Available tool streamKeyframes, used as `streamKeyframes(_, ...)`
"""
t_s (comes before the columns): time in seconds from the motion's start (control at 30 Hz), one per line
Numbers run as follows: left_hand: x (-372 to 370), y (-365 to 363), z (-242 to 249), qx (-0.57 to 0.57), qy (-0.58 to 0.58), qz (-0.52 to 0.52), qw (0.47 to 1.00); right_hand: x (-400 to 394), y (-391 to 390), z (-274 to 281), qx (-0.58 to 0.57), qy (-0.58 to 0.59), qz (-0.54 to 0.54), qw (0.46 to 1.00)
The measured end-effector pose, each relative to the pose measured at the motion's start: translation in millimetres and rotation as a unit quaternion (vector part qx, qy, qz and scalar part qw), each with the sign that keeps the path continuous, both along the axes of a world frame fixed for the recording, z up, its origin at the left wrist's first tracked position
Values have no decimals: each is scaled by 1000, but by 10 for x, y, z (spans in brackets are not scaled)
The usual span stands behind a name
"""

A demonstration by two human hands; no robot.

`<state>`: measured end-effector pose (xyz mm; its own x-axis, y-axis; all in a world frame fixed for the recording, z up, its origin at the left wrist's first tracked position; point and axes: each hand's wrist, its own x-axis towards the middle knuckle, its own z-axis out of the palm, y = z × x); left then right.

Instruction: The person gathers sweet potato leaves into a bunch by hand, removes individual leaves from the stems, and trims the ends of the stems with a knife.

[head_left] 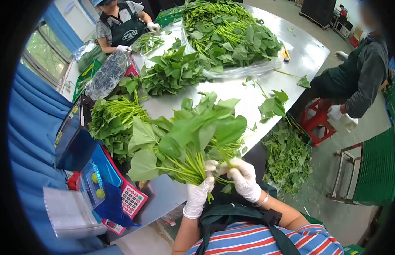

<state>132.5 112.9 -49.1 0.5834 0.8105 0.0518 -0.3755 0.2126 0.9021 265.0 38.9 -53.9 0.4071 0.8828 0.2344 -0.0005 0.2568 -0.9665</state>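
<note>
My left hand (199, 193), in a white glove, is closed round the stems of a bunch of leafy greens (187, 163), its broad leaves fanned out above the table edge. Close beside it, my gloved right hand (245, 180) pinches a leafy stem (226, 158) at the right side of the bunch. The leaves overlap, so where that stem ends is hidden. Past the bunch, a pile of greens (117, 121) lies on the left and another heap (172, 74) behind it. A few loose sprigs (274, 104) are on the right of the metal table (223, 87).
A big mound of greens (231, 38) rests on clear plastic at the back. A pink scale (131, 199) and plastic tubs (93, 182) stand left. Co-workers (125, 29) are at far left and right. A red stool (318, 121) and fallen greens (289, 159) are on the right.
</note>
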Motion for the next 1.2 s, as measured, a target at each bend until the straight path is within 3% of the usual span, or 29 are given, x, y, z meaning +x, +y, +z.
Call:
streamKeyframes(0.03,-15,-28,4,-20,0,-3,1000,-30,-37,-39,39,32,-38,998)
streamKeyframes(0.1,-2,-33,58,-10,11,-7,1000,5,-36,-59,120,-21,-69,990)
streamKeyframes(0.23,-160,-147,-166,-78,136,-5,988,-48,-148,-221,101,-103,-107,984)
streamKeyframes(0.3,-95,-156,-46,-11,83,-25,996,-32,-106,-94,45,-107,-2,993)
streamKeyframes(0.33,-64,-140,-69,-11,43,-21,999,-78,-94,-55,1,-41,31,999)
streamKeyframes(0.37,-33,-144,-56,-18,7,-33,999,-76,-38,-76,-5,-76,57,995)
streamKeyframes(0.53,-129,-120,-57,15,108,-83,991,-120,-85,1,-32,24,45,998)
streamKeyframes(0.7,-8,-119,-60,60,55,-80,993,-73,-97,54,-12,-41,82,996)
streamKeyframes(0.8,-28,-100,-56,7,85,-96,992,-116,-61,64,-160,-63,80,982)
streamKeyframes(0.83,-61,-101,-68,-40,111,-106,987,-130,-65,118,-201,35,94,974)
streamKeyframes(0.9,-143,-68,-33,-76,114,-95,986,-104,-29,123,-247,76,146,955)
streamKeyframes(0.97,-142,-50,-65,-44,98,-73,992,-80,-2,80,-253,4,136,958)
streamKeyframes(1.03,-249,51,-137,-9,193,-11,981,-38,5,12,-206,-15,139,968)
streamKeyframes(1.1,-338,180,-78,-13,126,100,987,62,31,-124,-186,-174,30,967)
streamKeyframes(1.2,-549,433,-75,-103,-66,111,986,196,157,-183,-109,-241,-151,953)
